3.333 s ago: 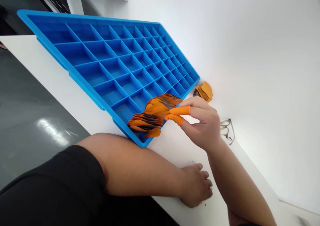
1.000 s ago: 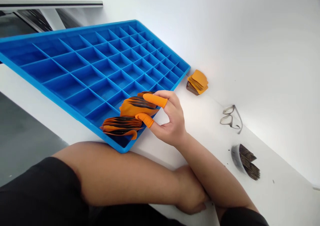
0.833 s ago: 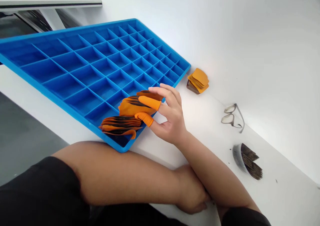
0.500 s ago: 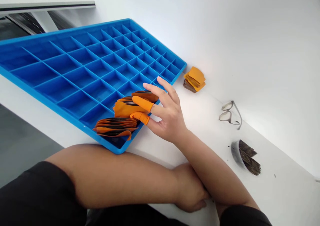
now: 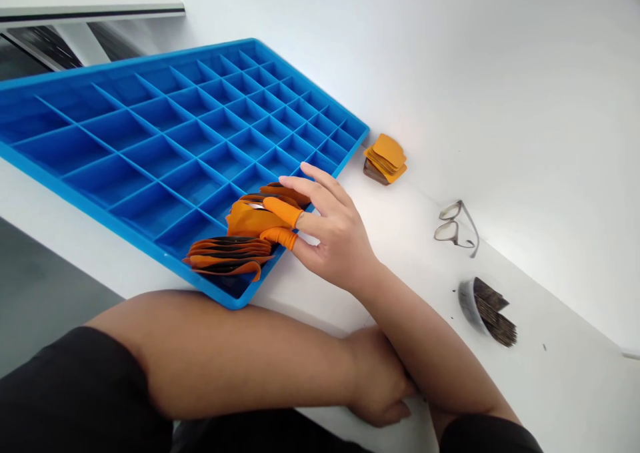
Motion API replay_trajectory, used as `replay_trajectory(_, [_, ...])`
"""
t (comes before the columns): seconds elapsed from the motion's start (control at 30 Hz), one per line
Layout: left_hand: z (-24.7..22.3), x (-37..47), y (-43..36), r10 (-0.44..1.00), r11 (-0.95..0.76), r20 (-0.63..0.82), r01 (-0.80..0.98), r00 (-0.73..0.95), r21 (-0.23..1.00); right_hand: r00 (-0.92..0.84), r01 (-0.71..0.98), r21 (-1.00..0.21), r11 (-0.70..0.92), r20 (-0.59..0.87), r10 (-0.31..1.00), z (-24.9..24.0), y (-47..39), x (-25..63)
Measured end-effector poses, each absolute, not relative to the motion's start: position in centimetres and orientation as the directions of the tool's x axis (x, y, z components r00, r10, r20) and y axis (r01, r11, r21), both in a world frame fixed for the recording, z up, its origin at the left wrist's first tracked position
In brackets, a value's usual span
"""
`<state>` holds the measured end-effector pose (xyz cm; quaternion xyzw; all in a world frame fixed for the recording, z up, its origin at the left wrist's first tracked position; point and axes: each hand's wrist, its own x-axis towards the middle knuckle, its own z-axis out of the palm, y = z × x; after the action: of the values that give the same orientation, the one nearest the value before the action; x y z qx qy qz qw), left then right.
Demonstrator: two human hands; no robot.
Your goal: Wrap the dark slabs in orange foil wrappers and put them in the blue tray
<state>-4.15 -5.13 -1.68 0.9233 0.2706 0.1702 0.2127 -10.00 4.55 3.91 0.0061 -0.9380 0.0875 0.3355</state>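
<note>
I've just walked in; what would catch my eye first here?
The large gridded blue tray, filling much of the left. Next, the right hand, wearing orange finger covers, at orange and dark sheets along the tray's near end. Further right, glasses lie on the white table.

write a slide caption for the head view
Right hand, with two orange finger covers, touching orange pieces in a divided blue tray.

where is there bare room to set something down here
Bare white table shows between the orange stack, glasses and right hand. Most compartments farther along the tray look bare too. Crowded: the tray's near corner, with orange and black pieces.
</note>
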Motion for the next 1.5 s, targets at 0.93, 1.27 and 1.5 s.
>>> replay_trajectory(0.93, [-1.5, -4.6, -5.2, 0.566, -0.734, 0.197, 0.38, 0.801, 0.563, -0.831, -0.144, -0.176, 0.974, 0.556, -0.022, 5.7, 3.7, -11.1])
replay_trajectory(1.27, [-1.2, -4.5, -5.2, 0.59, -0.682, 0.154, 0.386, 0.793, 0.621, -0.763, -0.183, -0.289, 0.94, 0.645, 0.05, 5.4, 3.0, -12.6])
replay_trajectory(1.5, [-0.9, -4.6, -5.2, 0.554, -0.726, 0.163, 0.377, 0.817, 0.575, -0.838, -0.154, -0.252, 0.955, 0.546, 0.009, 6.4, 3.1, -12.8])
